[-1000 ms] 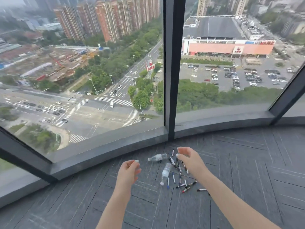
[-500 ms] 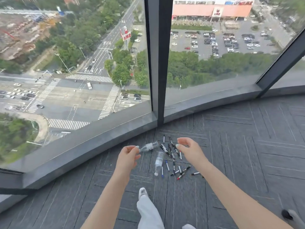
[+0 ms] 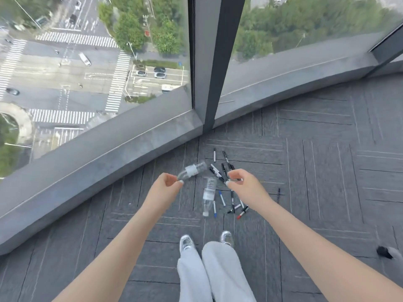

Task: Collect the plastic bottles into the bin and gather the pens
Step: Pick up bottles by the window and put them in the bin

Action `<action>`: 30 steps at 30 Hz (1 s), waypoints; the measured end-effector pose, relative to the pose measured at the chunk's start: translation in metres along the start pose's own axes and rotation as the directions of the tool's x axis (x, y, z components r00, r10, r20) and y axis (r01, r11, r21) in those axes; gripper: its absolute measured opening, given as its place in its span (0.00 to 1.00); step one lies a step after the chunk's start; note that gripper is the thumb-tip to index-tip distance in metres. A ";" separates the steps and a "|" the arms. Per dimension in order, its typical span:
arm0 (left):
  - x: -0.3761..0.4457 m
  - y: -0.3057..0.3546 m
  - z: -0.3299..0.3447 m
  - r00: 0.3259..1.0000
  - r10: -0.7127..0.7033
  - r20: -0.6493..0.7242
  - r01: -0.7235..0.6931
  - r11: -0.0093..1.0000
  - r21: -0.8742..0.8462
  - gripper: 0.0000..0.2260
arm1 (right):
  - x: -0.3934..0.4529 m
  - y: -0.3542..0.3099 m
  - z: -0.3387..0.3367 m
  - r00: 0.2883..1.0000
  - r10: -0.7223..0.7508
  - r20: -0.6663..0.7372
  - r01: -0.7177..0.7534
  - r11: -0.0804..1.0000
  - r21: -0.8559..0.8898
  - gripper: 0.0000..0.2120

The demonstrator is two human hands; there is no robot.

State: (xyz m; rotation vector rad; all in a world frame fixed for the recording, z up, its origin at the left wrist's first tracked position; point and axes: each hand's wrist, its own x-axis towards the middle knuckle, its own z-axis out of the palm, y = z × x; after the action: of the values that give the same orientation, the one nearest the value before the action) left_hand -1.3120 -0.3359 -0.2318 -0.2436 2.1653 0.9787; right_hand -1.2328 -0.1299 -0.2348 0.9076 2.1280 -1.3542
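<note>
Two clear plastic bottles lie on the grey carpet: one [image 3: 193, 170] tilted near the window ledge, the other [image 3: 208, 196] pointing towards my feet. Several pens [image 3: 224, 171] are scattered right of them, and more pens [image 3: 234, 207] lie closer to me. My left hand [image 3: 166, 186] hovers with curled fingers, its fingertips overlapping the tilted bottle's cap end. My right hand [image 3: 244, 182] hovers over the pens with pinched fingers. A thin pen-like shape shows at its fingertips, and I cannot tell whether it is held. No bin is in view.
A grey window ledge [image 3: 109, 158] curves along the floor-to-ceiling glass, with a dark mullion [image 3: 209, 62] ahead. My feet in light shoes [image 3: 186, 241] stand just behind the pile. A lone pen [image 3: 278, 194] lies to the right. A dark shoe-like object [image 3: 382, 252] sits at the far right.
The view has tilted down from the city to the floor, so my legs and shoes now show. Both hands have closed their fingers over the bottles and pens.
</note>
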 end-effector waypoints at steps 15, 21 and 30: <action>0.299 -0.168 0.131 0.999 0.032 0.012 -0.034 0.876 0.481 0.29 | 0.276 0.205 0.119 0.986 -0.013 0.166 0.120 0.749 -0.652 0.21; 0.368 -0.193 0.171 0.974 0.222 0.051 -0.188 0.653 0.734 0.37 | 0.336 0.261 0.156 0.880 -0.286 0.378 0.448 0.238 -0.862 0.37; 0.452 -0.210 0.236 0.945 0.295 0.140 -0.272 0.473 0.838 0.42 | 0.397 0.303 0.181 0.665 -0.243 0.706 0.676 -0.206 -0.708 0.39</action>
State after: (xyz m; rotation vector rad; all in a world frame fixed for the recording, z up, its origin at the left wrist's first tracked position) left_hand -1.4124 -0.2585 -0.7689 0.6195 2.4799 -0.0625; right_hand -1.2739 -0.0913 -0.7630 -0.8591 2.3694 0.2293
